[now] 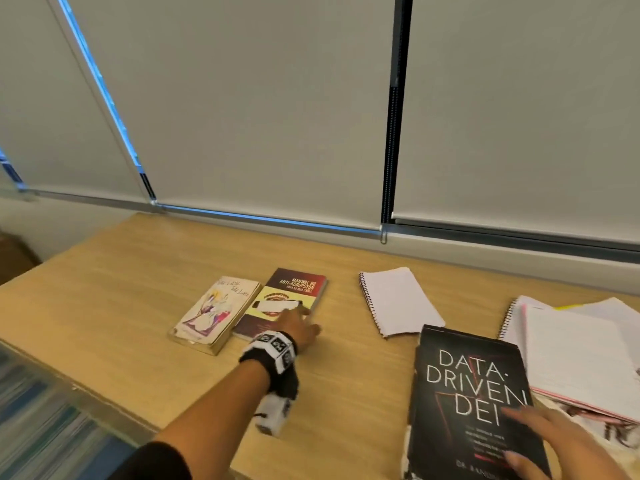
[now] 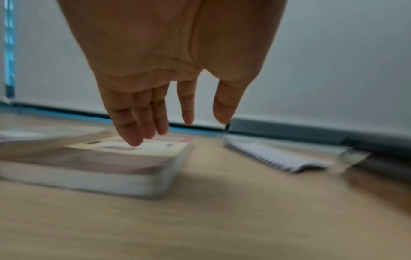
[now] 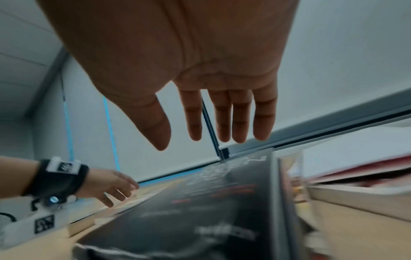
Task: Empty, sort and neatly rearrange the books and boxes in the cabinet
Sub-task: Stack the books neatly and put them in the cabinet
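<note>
**Books laid out flat for sorting, both hands spread and holding nothing**

Head view: the books lie face up and apart from one another on the table (image 1: 138,289), probably so each cover can be read before anything is regrouped. The left hand (image 1: 298,323) reaches over the near corner of the red and yellow book (image 1: 294,296), which lies just beside a pale illustrated book (image 1: 214,313), their long edges almost touching, as if paired by size. To the right lie a small spiral notepad (image 1: 398,303) and, nearer the person, the black book (image 1: 474,393), with the right hand (image 1: 554,445) over its lower right corner. A stack of notebooks and loose papers (image 1: 581,351) lies at the far right. The cabinet itself cannot be made out with any certainty.

Left wrist view: the left hand's fingers (image 2: 142,123) are straight and slightly apart, the tips just over the red and yellow book's cover; whether they touch it cannot be told through the blur. They clasp nothing.

Right wrist view: the right hand's fingers (image 3: 240,119) are extended and spread above the black book's cover, gripping nothing. The flat palm suggests steadying or sliding the book rather than lifting it.
</note>
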The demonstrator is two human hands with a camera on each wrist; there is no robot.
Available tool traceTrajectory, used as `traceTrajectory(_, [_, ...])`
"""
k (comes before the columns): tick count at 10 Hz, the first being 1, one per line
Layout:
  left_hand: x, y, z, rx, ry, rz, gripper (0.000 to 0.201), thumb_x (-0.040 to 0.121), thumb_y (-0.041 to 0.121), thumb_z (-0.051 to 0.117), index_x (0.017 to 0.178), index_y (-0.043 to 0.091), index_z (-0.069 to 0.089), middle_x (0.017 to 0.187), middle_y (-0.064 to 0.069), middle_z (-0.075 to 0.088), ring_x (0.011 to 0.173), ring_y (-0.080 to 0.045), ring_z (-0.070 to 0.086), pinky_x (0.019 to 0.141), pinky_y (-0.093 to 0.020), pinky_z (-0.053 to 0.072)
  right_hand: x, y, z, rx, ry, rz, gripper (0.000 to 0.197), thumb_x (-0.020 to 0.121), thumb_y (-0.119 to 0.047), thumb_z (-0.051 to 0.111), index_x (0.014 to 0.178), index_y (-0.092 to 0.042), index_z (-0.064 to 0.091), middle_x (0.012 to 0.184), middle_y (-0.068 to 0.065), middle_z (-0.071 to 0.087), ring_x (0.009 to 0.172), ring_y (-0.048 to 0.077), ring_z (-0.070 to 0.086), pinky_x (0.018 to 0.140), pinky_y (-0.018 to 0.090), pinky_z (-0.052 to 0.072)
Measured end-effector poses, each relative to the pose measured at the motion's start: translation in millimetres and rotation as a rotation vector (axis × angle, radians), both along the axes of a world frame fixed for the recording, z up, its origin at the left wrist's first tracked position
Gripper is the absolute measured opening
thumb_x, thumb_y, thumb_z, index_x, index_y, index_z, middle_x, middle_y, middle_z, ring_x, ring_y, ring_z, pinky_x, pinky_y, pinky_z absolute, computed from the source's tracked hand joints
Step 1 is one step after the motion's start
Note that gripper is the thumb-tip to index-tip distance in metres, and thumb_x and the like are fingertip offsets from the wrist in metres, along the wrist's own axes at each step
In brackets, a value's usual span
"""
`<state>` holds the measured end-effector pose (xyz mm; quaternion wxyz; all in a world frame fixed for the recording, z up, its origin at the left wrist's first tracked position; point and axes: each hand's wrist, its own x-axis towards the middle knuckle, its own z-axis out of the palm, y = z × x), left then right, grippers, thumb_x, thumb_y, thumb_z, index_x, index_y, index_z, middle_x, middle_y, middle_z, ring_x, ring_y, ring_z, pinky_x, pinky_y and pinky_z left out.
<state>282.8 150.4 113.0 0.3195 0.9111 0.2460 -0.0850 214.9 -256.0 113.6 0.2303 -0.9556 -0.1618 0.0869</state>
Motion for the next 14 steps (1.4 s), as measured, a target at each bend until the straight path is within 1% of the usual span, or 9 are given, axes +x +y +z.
traceTrajectory(1, [11.9, 62.1, -33.3, 0.29, 0.162, -0.048, 0.074, 0.085, 0.059, 0.049, 0.149, 0.03, 0.027, 0.153, -0.011, 0.031, 0.137, -0.034, 0.036, 0.11, -0.049, 0.035, 5.6, 52.3, 15.3, -0.16, 0.011, 0.095, 0.073, 0.032, -0.105, 0.003, 0.102, -0.091, 0.019, 0.127, -0.035, 0.032, 0.124, 0.0, 0.039, 0.112, 0.017, 0.021])
traceTrajectory(2, [12.4, 81.7, -67.2, 0.37, 0.234, -0.159, 0.075, 0.091, 0.065, 0.027, 0.154, 0.035, 0.002, 0.163, -0.011, -0.006, 0.149, -0.034, 0.0, 0.119, -0.055, 0.006, -1.5, 97.1, 29.6, -0.154, 0.109, 0.198, 0.09, 0.049, -0.098, 0.013, 0.13, -0.062, 0.03, 0.127, -0.039, 0.024, 0.125, -0.012, 0.028, 0.115, 0.018, 0.021])
traceTrajectory(3, [2.0, 72.2, -82.3, 0.376, 0.222, -0.18, 0.077, 0.091, 0.07, 0.016, 0.151, 0.035, -0.014, 0.159, -0.009, -0.025, 0.148, -0.032, -0.016, 0.118, -0.053, -0.008, -9.9, 133.1, 23.5, -0.08, 0.123, 0.167, 0.059, 0.086, -0.062, 0.053, 0.14, -0.045, 0.039, 0.136, -0.031, 0.036, 0.128, -0.009, 0.032, 0.114, 0.015, 0.023])
traceTrajectory(4, [-22.1, 44.2, -79.9, 0.36, 0.221, -0.205, 0.077, 0.092, 0.067, 0.018, 0.152, 0.033, -0.016, 0.158, -0.011, -0.025, 0.147, -0.034, -0.017, 0.119, -0.053, -0.008, -16.1, 167.2, 7.7, -0.003, 0.138, 0.192, 0.057, 0.086, -0.049, 0.057, 0.14, -0.038, 0.043, 0.139, -0.021, 0.043, 0.13, -0.003, 0.037, 0.111, 0.012, 0.024])
traceTrajectory(6, [-56.2, 35.0, -49.4, 0.236, 0.174, -0.228, 0.072, 0.084, 0.063, 0.051, 0.145, 0.035, 0.026, 0.153, -0.008, 0.024, 0.138, -0.032, 0.027, 0.113, -0.047, 0.027, -22.4, 224.1, -6.5, 0.077, 0.325, 0.141, 0.058, 0.088, -0.045, 0.059, 0.142, -0.036, 0.039, 0.138, -0.004, 0.049, 0.128, 0.015, 0.046, 0.107, 0.024, 0.034])
traceTrajectory(8, [-56.9, 48.4, -61.1, 0.018, 0.115, -0.065, 0.1, 0.068, 0.041, 0.08, 0.147, 0.031, 0.02, 0.132, -0.013, 0.045, 0.124, -0.034, 0.045, 0.104, -0.046, 0.042, -2.5, 258.3, -34.3, 0.457, 0.537, -0.151, 0.057, 0.089, -0.026, 0.062, 0.14, -0.028, 0.035, 0.127, -0.012, 0.058, 0.113, 0.006, 0.055, 0.098, 0.02, 0.044])
traceTrajectory(11, [-58.3, 42.6, -59.2, -0.731, 0.054, 0.32, 0.026, 0.094, 0.018, 0.061, 0.115, 0.005, 0.054, 0.099, -0.021, 0.069, 0.085, -0.037, 0.068, 0.083, -0.05, 0.055, 20.1, 272.2, -55.9, 0.589, 0.583, -0.515, 0.032, 0.084, -0.02, 0.063, 0.114, -0.019, 0.05, 0.113, -0.002, 0.064, 0.095, 0.013, 0.062, 0.067, 0.017, 0.051])
traceTrajectory(12, [-70.1, 32.5, -32.9, -0.915, -0.028, 0.349, 0.004, 0.095, 0.012, 0.058, 0.098, 0.01, 0.056, 0.093, -0.024, 0.069, 0.079, -0.037, 0.067, 0.068, -0.041, 0.054, 18.1, 266.6, -52.3, 0.682, 0.655, -0.572, 0.034, 0.081, -0.025, 0.063, 0.112, -0.014, 0.056, 0.109, 0.001, 0.067, 0.098, 0.019, 0.064, 0.081, 0.026, 0.052])
traceTrajectory(14, [-85.0, -3.6, 21.9, -1.118, -0.195, 0.14, 0.022, 0.093, 0.018, 0.058, 0.114, 0.016, 0.059, 0.096, -0.016, 0.075, 0.08, -0.031, 0.071, 0.062, -0.036, 0.059, 0.1, 217.0, -3.5, 0.998, 0.509, -0.577, 0.031, 0.092, -0.019, 0.061, 0.12, -0.026, 0.051, 0.108, -0.002, 0.07, 0.095, 0.016, 0.069, 0.091, 0.037, 0.056])
